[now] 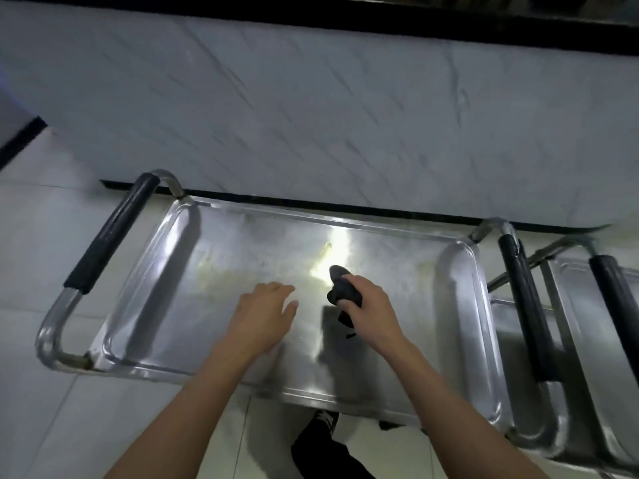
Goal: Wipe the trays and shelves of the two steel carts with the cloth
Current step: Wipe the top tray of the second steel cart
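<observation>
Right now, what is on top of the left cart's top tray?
On the tray: yellowish smears only. The left hand and the cloth in the right hand hover; contact unclear. Arms hide its near part.

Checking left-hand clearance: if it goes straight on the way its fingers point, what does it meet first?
Likely the cloth in the right hand: the left hand points right and slightly away, fingers open over the tray. Heights unclear.

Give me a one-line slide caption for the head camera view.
Right hand grips a dark cloth over the steel cart's top tray; open left hand beside it.
</observation>
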A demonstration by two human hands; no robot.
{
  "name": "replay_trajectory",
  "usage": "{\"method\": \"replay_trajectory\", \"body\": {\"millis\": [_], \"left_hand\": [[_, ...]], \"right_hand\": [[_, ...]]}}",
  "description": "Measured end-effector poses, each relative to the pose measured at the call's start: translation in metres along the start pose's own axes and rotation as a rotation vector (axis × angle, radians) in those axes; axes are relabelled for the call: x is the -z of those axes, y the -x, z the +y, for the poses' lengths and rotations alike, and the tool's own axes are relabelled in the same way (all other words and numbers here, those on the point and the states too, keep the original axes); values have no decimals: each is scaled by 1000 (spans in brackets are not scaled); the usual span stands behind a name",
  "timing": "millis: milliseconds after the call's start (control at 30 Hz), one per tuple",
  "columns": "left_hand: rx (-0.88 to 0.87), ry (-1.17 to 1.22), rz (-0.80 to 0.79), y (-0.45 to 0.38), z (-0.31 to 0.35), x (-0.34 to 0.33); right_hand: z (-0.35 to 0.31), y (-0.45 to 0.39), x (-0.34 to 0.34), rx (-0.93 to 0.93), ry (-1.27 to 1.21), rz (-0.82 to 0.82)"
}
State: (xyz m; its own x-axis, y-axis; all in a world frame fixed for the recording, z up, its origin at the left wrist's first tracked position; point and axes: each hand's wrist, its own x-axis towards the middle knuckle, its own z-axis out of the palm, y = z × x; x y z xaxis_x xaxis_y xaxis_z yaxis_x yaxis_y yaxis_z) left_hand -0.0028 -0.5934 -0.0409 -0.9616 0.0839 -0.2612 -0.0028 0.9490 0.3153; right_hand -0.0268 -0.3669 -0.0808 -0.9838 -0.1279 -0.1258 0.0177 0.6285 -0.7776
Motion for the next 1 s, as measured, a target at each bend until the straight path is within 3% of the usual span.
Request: {"method": "replay_trajectory", "body": {"millis": [467, 567, 700, 1000], "left_hand": [[-53, 76, -103, -131, -54, 0], [-87, 116, -110, -158, -67, 0], [-120, 137, -110, -189, -79, -9], [-161, 41, -100, -233, -76, -26]], "right_hand": [[-1, -141, -31, -81, 75, 97], [-13, -172, -45, -83, 202, 145], [-11, -193, -73, -151, 466, 13], [14, -206, -116, -117, 650, 16]]}}
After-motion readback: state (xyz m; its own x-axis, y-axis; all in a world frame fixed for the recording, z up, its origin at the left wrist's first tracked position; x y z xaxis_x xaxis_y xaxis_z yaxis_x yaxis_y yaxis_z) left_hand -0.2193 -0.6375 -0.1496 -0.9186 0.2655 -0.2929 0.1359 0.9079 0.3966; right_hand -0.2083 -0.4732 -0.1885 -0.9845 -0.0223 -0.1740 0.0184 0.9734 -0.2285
